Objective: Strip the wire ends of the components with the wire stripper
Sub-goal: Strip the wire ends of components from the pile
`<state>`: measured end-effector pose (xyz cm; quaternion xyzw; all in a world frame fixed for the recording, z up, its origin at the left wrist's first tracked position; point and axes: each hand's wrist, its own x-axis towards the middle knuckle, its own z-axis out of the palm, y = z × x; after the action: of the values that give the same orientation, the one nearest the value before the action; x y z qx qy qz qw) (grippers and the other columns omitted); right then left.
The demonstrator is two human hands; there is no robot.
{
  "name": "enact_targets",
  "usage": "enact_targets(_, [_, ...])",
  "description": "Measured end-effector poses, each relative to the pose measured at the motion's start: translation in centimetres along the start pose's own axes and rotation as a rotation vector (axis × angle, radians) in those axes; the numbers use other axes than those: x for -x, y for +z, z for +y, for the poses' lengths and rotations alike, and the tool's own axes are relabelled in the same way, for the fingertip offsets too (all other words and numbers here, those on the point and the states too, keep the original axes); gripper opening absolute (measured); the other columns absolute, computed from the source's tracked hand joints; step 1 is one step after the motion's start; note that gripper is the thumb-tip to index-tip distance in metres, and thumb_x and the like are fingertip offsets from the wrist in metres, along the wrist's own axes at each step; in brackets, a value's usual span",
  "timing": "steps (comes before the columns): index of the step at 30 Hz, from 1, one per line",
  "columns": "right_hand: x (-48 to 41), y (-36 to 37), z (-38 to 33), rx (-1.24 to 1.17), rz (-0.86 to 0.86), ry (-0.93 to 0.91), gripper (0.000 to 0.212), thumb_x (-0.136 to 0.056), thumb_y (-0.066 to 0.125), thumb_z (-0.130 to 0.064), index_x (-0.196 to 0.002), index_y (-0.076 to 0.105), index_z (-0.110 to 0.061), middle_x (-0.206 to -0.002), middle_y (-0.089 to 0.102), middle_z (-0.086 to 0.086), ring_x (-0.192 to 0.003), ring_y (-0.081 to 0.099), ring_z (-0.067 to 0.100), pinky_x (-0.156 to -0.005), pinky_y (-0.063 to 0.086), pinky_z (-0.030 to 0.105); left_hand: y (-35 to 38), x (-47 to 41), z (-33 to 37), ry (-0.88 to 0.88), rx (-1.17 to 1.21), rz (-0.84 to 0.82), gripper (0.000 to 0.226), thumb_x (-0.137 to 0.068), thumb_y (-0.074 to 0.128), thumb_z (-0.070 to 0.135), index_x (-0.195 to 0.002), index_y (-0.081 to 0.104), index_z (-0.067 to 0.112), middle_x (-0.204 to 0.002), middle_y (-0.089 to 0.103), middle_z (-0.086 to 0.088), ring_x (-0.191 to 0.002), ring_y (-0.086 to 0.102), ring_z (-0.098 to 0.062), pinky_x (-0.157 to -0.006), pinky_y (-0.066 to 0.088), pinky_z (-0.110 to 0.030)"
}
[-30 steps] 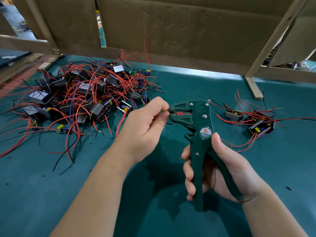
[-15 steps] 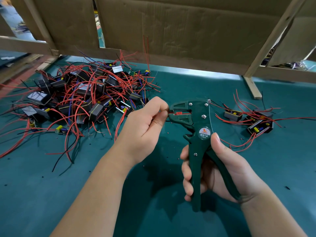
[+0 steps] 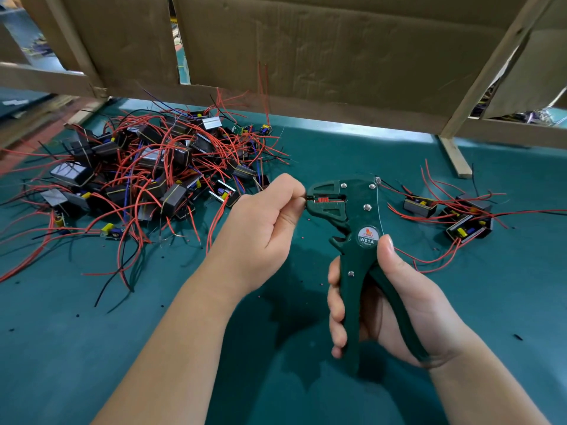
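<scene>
Green plastic cased the wire stripper, held upright above the teal surface by the right hand, fingers wrapped round both handles. The left hand pinched a wire end at the tool's jaws. A tangled pile of components lay to the left, a smaller cluster to the right.

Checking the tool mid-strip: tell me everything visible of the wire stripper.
The wire stripper is dark green, plastic-looking, with silver rivets, a red insert in the head and a round W01A label. It is held upright above the teal mat, head pointing left. The right hand grips both handles; the left hand pinches a barely visible wire end at its mouth.
</scene>
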<state>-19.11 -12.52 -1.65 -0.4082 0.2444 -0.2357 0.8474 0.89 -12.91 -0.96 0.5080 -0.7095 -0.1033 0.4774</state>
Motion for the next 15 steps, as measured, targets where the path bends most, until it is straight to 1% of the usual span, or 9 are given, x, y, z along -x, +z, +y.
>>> enact_targets(2, [-0.5, 0.9, 0.6, -0.007, 0.065, -0.03, 0.067, -0.065, 0.067, -0.074, -0.086, 0.066, -0.011, -0.069, 0.057, 0.018, -0.053, 0.058, 0.03, -0.055, 0.052, 0.042, 0.1, 0.2, -0.3, -0.036, 0.002, 0.007, 0.011, -0.099, 0.042, 0.022, -0.088, 0.042, 0.024, -0.065, 0.043, -0.005, -0.053, 0.036, -0.017, -0.05, 0.029, -0.024])
enact_targets(4, [-1.1, 1.6, 1.1, -0.018, 0.21, -0.077, 0.066, -0.063, 0.064, -0.077, -0.076, 0.063, -0.013, -0.059, 0.051, 0.013, -0.04, 0.048, 0.024, -0.044, 0.046, 0.032, 0.3, 0.3, -0.6, -0.097, 0.071, 0.027, 0.006, -0.099, 0.038, 0.024, -0.094, 0.041, 0.026, -0.064, 0.049, -0.005, -0.058, 0.043, -0.019, -0.055, 0.034, -0.025])
enact_targets(5, [-1.4, 1.7, 1.1, -0.016, 0.288, -0.1, 0.064, -0.063, 0.062, -0.077, -0.072, 0.062, -0.014, -0.056, 0.047, 0.011, -0.036, 0.043, 0.023, -0.041, 0.042, 0.028, 0.5, 0.3, -0.7, -0.125, 0.117, 0.032, 0.005, -0.098, 0.036, 0.024, -0.099, 0.04, 0.027, -0.064, 0.052, -0.007, -0.061, 0.046, -0.021, -0.057, 0.035, -0.025])
enact_targets(6, [-1.6, 1.7, 1.0, -0.01, 0.339, -0.115, 0.061, -0.065, 0.061, -0.075, -0.071, 0.061, -0.014, -0.055, 0.046, 0.01, -0.035, 0.04, 0.022, -0.04, 0.04, 0.026, 0.8, 0.3, -0.7, -0.143, 0.15, 0.028, 0.007, -0.098, 0.035, 0.024, -0.102, 0.038, 0.028, -0.065, 0.054, -0.01, -0.063, 0.048, -0.022, -0.059, 0.037, -0.028])
enact_targets(7, [-1.7, 1.6, 0.9, -0.009, 0.355, -0.124, 0.059, -0.069, 0.058, -0.073, -0.071, 0.062, -0.014, -0.056, 0.047, 0.01, -0.036, 0.041, 0.022, -0.041, 0.04, 0.027, 1.0, 0.3, -0.7, -0.154, 0.168, 0.016, 0.009, -0.098, 0.034, 0.024, -0.103, 0.036, 0.031, -0.066, 0.055, -0.014, -0.063, 0.049, -0.023, -0.061, 0.038, -0.031])
enact_targets(9, [-1.6, 1.2, 0.7, -0.042, 0.307, -0.155, 0.055, -0.078, 0.052, -0.066, -0.078, 0.066, -0.012, -0.063, 0.053, 0.012, -0.044, 0.05, 0.025, -0.046, 0.047, 0.033, 1.3, 0.3, -0.9, -0.179, 0.168, -0.003, 0.011, -0.096, 0.036, 0.024, -0.101, 0.036, 0.033, -0.066, 0.055, -0.015, -0.063, 0.05, -0.024, -0.063, 0.038, -0.036])
enact_targets(11, [-1.2, 0.5, 0.2, -0.096, 0.262, -0.197, 0.054, -0.08, 0.052, -0.062, -0.086, 0.068, -0.011, -0.071, 0.058, 0.014, -0.055, 0.057, 0.028, -0.054, 0.053, 0.038, 1.0, 0.3, -1.3, -0.209, 0.143, 0.004, 0.009, -0.095, 0.038, 0.027, -0.101, 0.042, 0.032, -0.065, 0.055, -0.013, -0.063, 0.051, -0.022, -0.064, 0.039, -0.034])
enact_targets(13, [-0.7, -0.3, -0.3, -0.125, 0.23, -0.223, 0.054, -0.077, 0.061, -0.06, -0.092, 0.069, -0.009, -0.077, 0.06, 0.017, -0.063, 0.061, 0.032, -0.062, 0.055, 0.044, 0.6, 0.2, -1.9, -0.246, 0.118, 0.037, 0.015, -0.095, 0.039, 0.031, -0.096, 0.052, 0.024, -0.067, 0.057, -0.014, -0.061, 0.049, -0.02, -0.061, 0.037, -0.027])
enact_targets(15, [-0.3, -0.8, -0.8, -0.135, 0.158, -0.209, 0.058, -0.072, 0.071, -0.056, -0.1, 0.068, -0.006, -0.084, 0.061, 0.021, -0.071, 0.062, 0.037, -0.069, 0.055, 0.05, 0.4, 0.1, -2.1, -0.283, 0.128, 0.057, 0.024, -0.096, 0.037, 0.034, -0.089, 0.056, 0.022, -0.067, 0.057, -0.015, -0.062, 0.049, -0.02, -0.059, 0.036, -0.025])
